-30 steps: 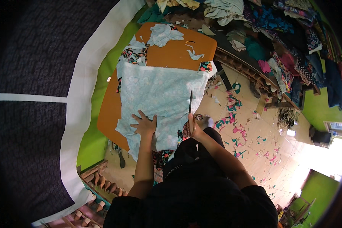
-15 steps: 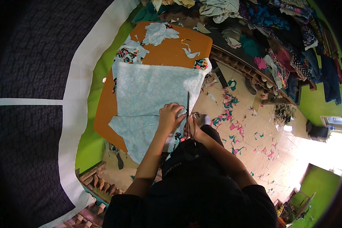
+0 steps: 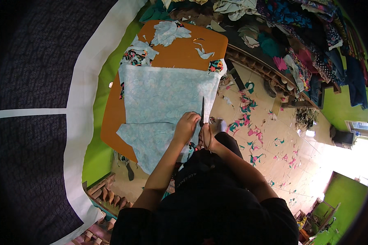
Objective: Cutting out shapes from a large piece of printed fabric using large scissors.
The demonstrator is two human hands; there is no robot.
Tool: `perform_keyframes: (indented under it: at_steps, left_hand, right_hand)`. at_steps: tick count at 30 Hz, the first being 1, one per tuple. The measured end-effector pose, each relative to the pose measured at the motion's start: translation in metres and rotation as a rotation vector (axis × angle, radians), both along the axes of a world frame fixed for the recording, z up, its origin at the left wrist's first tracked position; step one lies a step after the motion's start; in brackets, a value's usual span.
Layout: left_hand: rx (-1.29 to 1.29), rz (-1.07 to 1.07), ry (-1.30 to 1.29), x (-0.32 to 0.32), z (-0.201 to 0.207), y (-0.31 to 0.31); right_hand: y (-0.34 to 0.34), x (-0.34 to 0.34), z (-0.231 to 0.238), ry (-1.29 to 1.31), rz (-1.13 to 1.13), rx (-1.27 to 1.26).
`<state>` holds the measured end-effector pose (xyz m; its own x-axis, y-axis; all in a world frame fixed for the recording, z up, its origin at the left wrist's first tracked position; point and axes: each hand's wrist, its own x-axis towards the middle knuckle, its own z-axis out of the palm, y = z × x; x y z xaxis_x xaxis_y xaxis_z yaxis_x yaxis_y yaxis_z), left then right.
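Note:
A large piece of pale blue fabric (image 3: pixel 163 92) with a faint pattern lies spread over an orange-brown table (image 3: pixel 184 49), its lower part folded and hanging past the near edge. My right hand (image 3: pixel 203 143) is closed around the handles of a pair of scissors (image 3: pixel 203 108), whose dark blades point away from me along the fabric's right side. Just left of the blades, my left hand (image 3: pixel 186 125) pinches the fabric, its fingers bent and close together; the fingertips are partly hidden. Dark floral fabric shows under the pale cloth near my lap.
Pale scraps (image 3: pixel 167 33) and floral scraps (image 3: pixel 137 56) lie at the table's far side. A wooden rack (image 3: pixel 270 69) heaped with cloth stands at the far right. Pink and green cuttings (image 3: pixel 249 120) litter the tiled floor. Along the left hangs a dark, white-bordered cloth (image 3: pixel 32 163).
My left hand has shifted slightly right, closer to the scissors, and its fingers have drawn together. The scissor handles have turned a little in my right hand. The fabric lies nearly as before.

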<state>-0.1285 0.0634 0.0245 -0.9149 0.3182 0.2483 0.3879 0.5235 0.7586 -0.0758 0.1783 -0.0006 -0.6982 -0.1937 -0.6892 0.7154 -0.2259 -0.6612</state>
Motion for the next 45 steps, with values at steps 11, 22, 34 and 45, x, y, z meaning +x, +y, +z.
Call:
perform_keyframes:
  at_steps: [11, 22, 34, 45]
  left_hand:
    - [0.010, 0.009, -0.002, 0.002, -0.001, -0.003]
    - [0.024, 0.037, -0.026, 0.003, -0.003, -0.003]
    - [0.073, 0.058, 0.014, -0.002, -0.002, -0.002]
    - [0.018, 0.085, -0.115, -0.004, -0.015, -0.004]
  right_hand:
    - [-0.003, -0.005, 0.005, -0.232, -0.045, -0.320]
    - [-0.013, -0.002, 0.006, -0.241, -0.130, -0.306]
    - [-0.006, -0.008, 0.000, -0.323, -0.113, -0.436]
    - [0.006, -0.003, 0.005, -0.285, 0.094, -0.318]
